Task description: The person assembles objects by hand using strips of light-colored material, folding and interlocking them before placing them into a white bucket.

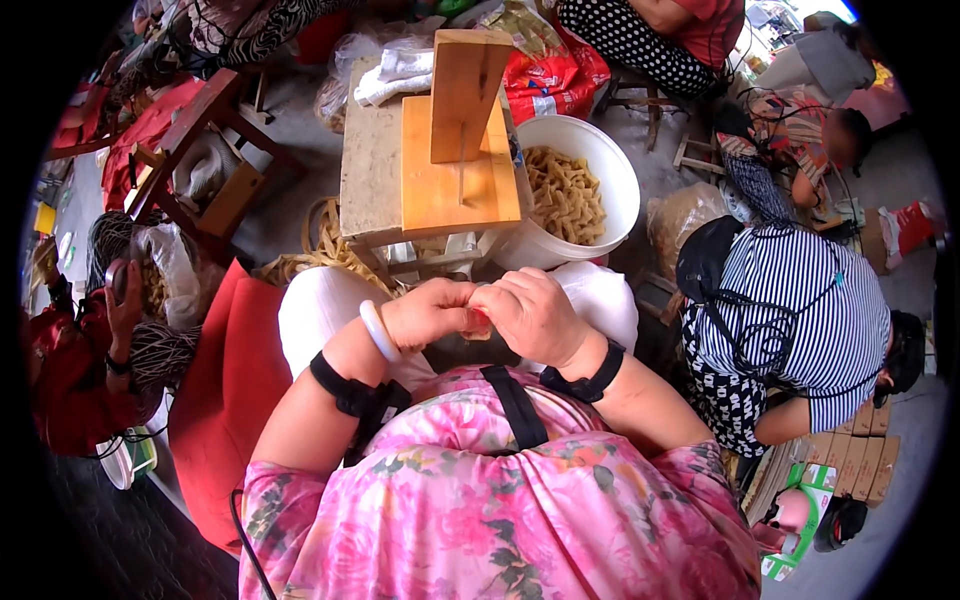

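Note:
Close together over my lap, my left hand [430,312] and my right hand [535,315] meet with fingers curled inward. A white bangle circles my left wrist. Between the fingertips a small bit of red and tan shows, mostly covered, so I cannot make out what it is. Just beyond my hands stands a small worn table [372,180]. It bears a wooden base board [425,170] with an upright wooden block [465,95] and a thin upright spike [461,185]. Right of it, a white bucket [622,195] holds many folded tan strips [562,195].
Long tan strips [325,240] hang left of the table; a white cloth [395,78] lies on its far end. A red and white sack [560,75] lies behind the bucket. A person in a striped shirt [800,300] bends at right. A wooden stool [215,150] stands left.

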{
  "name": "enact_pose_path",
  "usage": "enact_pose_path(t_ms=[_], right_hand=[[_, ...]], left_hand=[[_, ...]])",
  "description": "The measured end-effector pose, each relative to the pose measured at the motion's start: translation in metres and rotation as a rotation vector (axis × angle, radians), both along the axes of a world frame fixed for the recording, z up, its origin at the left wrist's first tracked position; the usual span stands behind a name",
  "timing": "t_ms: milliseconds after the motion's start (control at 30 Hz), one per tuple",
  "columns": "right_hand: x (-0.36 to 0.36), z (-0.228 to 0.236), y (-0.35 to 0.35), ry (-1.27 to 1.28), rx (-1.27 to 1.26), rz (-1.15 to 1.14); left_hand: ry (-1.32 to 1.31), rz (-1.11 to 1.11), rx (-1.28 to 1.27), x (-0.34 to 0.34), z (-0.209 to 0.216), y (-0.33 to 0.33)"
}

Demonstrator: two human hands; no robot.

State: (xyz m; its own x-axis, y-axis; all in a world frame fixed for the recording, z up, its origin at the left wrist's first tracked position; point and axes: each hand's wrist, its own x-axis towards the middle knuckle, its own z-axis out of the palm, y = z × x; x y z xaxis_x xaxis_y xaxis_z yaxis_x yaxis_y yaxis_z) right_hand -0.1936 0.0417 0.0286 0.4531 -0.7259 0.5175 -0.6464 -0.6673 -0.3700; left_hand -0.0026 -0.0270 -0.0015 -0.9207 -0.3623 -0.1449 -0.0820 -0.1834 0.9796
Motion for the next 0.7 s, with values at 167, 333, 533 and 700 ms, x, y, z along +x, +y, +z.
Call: enact_pose_path(t_ms=[167,333,533,700], right_hand=[[-0.002,-0.027,-0.005,-0.662,0.497,-0.034],[-0.023,-0.039,-0.015,-1.371,1.263,0.064],[-0.014,-0.023,-0.014,-0.932,0.983,-0.016],[0.007,-0.009,-0.014,-0.291,0.286,-0.265]], left_hand=[[0.097,0.079,0.303,-0.002,-0.001,-0.003],[0.108,0.36,-0.832,-0.013,-0.003,0.005],[0.037,0.517,-1.099,-0.014,0.003,0.006],[-0.023,0.548,-0.043,-0.012,-0.022,0.003]])
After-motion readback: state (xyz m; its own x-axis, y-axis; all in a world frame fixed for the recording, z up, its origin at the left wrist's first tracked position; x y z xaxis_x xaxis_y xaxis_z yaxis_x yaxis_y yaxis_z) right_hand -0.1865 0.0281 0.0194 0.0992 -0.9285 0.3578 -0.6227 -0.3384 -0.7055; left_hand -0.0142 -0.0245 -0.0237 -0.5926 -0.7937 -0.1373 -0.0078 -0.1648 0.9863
